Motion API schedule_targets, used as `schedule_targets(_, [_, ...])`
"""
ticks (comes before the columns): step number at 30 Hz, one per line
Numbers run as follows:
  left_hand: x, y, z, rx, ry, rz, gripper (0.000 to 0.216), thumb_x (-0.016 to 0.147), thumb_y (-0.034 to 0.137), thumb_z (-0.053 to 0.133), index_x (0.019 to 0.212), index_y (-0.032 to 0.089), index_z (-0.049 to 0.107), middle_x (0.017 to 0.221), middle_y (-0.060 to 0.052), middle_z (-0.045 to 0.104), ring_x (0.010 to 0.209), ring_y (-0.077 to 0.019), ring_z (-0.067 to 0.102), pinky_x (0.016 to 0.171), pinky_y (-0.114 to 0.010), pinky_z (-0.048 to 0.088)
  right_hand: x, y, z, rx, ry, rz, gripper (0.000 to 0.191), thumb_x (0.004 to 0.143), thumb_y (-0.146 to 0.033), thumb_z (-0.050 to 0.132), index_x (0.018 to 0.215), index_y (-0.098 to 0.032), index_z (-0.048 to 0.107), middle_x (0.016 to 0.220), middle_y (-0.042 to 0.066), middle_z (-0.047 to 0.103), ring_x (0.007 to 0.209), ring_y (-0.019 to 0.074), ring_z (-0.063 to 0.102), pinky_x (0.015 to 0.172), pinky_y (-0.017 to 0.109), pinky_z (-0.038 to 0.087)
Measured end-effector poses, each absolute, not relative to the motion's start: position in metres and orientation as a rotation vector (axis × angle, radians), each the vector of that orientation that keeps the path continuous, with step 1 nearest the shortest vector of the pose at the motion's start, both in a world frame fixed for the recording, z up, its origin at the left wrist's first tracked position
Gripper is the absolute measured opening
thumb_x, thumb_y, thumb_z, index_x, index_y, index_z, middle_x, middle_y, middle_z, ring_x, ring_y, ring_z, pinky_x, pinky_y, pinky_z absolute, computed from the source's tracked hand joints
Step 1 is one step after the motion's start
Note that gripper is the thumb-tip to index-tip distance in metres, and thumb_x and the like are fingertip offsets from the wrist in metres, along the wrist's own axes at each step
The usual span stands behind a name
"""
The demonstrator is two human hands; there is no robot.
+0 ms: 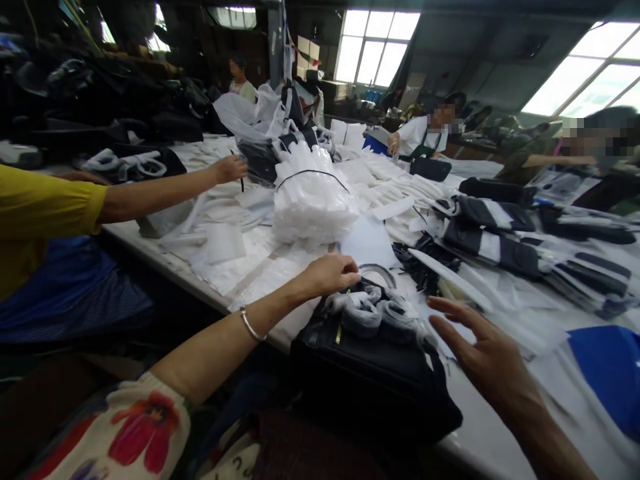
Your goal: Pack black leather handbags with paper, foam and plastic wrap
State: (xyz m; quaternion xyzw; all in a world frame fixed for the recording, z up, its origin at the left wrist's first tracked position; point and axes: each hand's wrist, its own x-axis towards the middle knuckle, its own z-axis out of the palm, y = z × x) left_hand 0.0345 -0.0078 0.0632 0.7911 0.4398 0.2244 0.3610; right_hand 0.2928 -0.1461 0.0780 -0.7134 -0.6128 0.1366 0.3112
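Observation:
A black bag [370, 373] lies at the near table edge in front of me. Its handles [363, 317] are wrapped in white padding or film, and a bit of gold zipper shows on its top. Over the far left side of the bag is my left hand [333, 275], its fingers curled closed; whatever they hold, if anything, is hidden. My right hand [480, 343] is beside the bag's right end, fingers spread and holding nothing. Just behind the bag, a roll of tape [379, 275] lies partly hidden.
A tied stack of clear plastic bags [315, 200] stands mid-table among white foam sheets. Black straps [430, 263] and wrapped black bags [493, 247] lie to the right, near a blue sheet [607, 373]. At left a co-worker's hand [231, 169] reaches in; other people work across the table.

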Motion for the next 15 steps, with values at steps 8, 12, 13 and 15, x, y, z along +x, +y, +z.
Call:
schedule_targets(8, [0.078,0.002,0.065,2.127,0.878,0.063,0.022,0.044,0.022,0.08,0.063,0.023,0.069,0.052,0.003,0.059,0.054,-0.0169,0.054,0.057,-0.025,0.038,0.242,-0.12,0.077,-1.821,-2.346,0.454,0.038,0.081,-0.018,0.059,0.119,-0.021,0.062,0.116,0.01,0.066,0.099,0.0293,0.063,0.088,0.042,0.046])
schedule_targets(12, [0.058,0.001,0.066,2.077,0.849,0.022,0.038,0.052,0.029,0.077,0.088,0.02,0.07,0.061,0.004,0.063,0.053,-0.0151,0.053,0.051,-0.024,0.036,0.247,-0.121,0.074,-1.913,-2.318,0.454,0.026,0.083,-0.02,0.058,0.108,-0.023,0.064,0.112,0.008,0.064,0.092,0.0271,0.064,0.082,0.039,0.045])
schedule_targets(13, [0.049,-0.002,0.068,2.074,0.879,0.049,0.042,0.054,0.029,0.076,0.094,0.019,0.068,0.066,0.003,0.064,0.056,-0.0155,0.054,0.051,-0.023,0.036,0.248,-0.122,0.074,-1.922,-2.305,0.464,0.025,0.083,-0.021,0.059,0.106,-0.023,0.064,0.111,0.007,0.064,0.091,0.0267,0.064,0.082,0.038,0.045])
schedule_targets(15, [0.03,-0.008,0.071,2.043,1.003,0.155,0.049,0.057,0.03,0.073,0.103,0.017,0.063,0.078,0.001,0.064,0.064,-0.0167,0.057,0.053,-0.023,0.037,0.249,-0.123,0.075,-1.923,-2.284,0.475,0.024,0.083,-0.023,0.059,0.105,-0.025,0.065,0.11,0.006,0.064,0.091,0.0262,0.064,0.082,0.037,0.045])
